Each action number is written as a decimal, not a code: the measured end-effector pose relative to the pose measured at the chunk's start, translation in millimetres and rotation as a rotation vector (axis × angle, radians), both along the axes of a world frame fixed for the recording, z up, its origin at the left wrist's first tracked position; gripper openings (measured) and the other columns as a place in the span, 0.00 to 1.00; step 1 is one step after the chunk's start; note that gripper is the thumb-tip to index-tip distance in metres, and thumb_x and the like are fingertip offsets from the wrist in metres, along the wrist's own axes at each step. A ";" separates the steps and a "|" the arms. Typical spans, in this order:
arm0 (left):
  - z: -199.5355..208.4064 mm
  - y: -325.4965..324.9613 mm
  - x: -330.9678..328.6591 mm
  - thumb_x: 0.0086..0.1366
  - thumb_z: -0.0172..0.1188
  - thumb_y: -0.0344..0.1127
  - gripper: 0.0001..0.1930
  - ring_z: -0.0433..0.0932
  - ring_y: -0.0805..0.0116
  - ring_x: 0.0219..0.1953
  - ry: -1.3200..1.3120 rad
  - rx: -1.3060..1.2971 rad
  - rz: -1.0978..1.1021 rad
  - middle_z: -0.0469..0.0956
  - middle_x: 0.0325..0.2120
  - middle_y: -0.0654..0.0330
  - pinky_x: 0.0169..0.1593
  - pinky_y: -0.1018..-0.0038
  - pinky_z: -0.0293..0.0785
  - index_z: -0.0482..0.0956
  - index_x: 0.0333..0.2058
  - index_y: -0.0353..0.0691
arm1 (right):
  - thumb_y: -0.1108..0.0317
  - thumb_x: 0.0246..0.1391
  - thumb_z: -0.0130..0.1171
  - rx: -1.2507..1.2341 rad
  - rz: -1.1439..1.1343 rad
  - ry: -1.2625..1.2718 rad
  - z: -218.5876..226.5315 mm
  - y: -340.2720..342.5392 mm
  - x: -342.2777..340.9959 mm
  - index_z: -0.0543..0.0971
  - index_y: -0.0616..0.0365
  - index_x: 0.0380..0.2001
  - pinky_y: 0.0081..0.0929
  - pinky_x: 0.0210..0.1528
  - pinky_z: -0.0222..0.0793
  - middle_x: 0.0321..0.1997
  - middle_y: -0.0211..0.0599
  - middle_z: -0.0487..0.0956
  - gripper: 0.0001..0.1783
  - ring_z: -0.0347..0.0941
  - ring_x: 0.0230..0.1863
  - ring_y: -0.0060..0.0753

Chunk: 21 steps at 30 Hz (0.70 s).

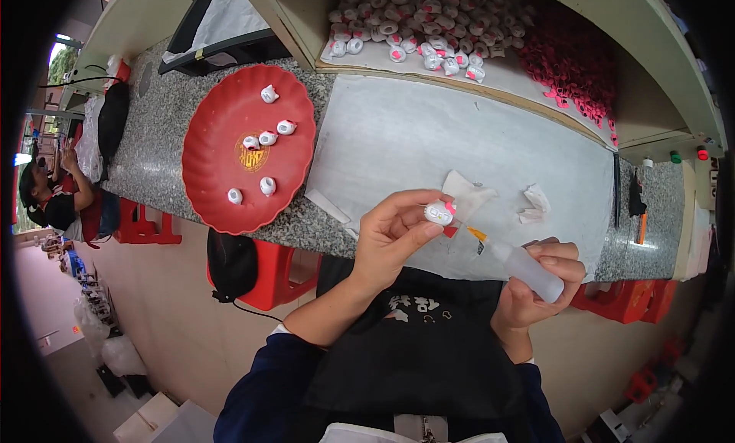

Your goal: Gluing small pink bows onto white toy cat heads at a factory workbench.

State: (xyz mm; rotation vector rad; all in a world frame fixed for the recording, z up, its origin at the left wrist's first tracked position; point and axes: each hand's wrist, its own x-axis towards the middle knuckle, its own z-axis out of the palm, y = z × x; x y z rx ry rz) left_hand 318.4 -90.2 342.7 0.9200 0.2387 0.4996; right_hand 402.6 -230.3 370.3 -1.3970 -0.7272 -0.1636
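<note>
Between the thumb and fingers of my left hand (394, 232) is a small white cat-shaped figurine head (439, 212) with a pink piece on its upper right. My right hand (540, 286) grips a translucent squeeze bottle (532, 272), tilted so its orange needle tip (476, 234) points up toward the head. A short gap seems to lie between needle and head. Both hands are over the near edge of the white paper sheet (383, 152). Crumpled tissue pieces (467, 194) lie just beyond them, and a small red bit shows beneath the needle.
On the left, a red scalloped plate (200, 148) carries several white heads. A shelf at the back holds a heap of white heads (429, 22) and a pile of pink pieces (570, 56). A black tray (178, 60) stands far left. Red stools (268, 271) stand below the granite counter (157, 148). Another person sits far left.
</note>
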 end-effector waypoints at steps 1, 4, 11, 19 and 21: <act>5.4 0.5 0.9 0.50 0.52 0.21 0.16 0.69 0.69 0.41 0.021 -0.023 0.000 0.69 0.39 0.50 0.44 0.74 0.66 0.66 0.40 0.32 | 0.59 0.34 0.63 -0.020 0.028 -0.014 -0.9 -0.1 -0.6 0.63 0.56 0.27 0.20 0.28 0.61 0.27 0.35 0.64 0.22 0.61 0.25 0.25; 6.1 0.3 0.2 0.49 0.52 0.20 0.19 0.69 0.69 0.41 0.052 -0.027 -0.011 0.68 0.39 0.51 0.44 0.77 0.65 0.63 0.42 0.32 | 0.54 0.32 0.65 -0.046 0.019 -0.064 -2.8 0.6 -2.2 0.63 0.55 0.27 0.19 0.25 0.63 0.27 0.34 0.65 0.25 0.62 0.23 0.24; 5.4 -1.2 -0.2 0.49 0.53 0.20 0.19 0.69 0.70 0.41 0.053 -0.004 -0.020 0.69 0.39 0.52 0.43 0.79 0.65 0.63 0.42 0.32 | 0.64 0.28 0.68 -0.036 0.114 -0.100 -0.9 -0.2 -0.1 0.65 0.54 0.30 0.17 0.25 0.64 0.29 0.35 0.69 0.25 0.66 0.22 0.24; 2.8 -0.9 0.7 0.49 0.53 0.20 0.19 0.69 0.70 0.41 0.067 0.007 -0.030 0.69 0.39 0.51 0.44 0.78 0.65 0.63 0.42 0.32 | 0.64 0.27 0.68 -0.040 0.137 -0.126 -2.1 0.9 1.9 0.66 0.55 0.30 0.18 0.24 0.65 0.29 0.35 0.69 0.25 0.67 0.22 0.24; 2.6 -1.2 0.4 0.49 0.53 0.20 0.19 0.69 0.70 0.41 0.072 0.003 -0.031 0.69 0.39 0.51 0.44 0.78 0.65 0.63 0.42 0.32 | 0.64 0.27 0.69 -0.048 0.142 -0.127 -2.3 -0.8 2.1 0.66 0.55 0.30 0.18 0.24 0.65 0.30 0.35 0.69 0.25 0.67 0.22 0.24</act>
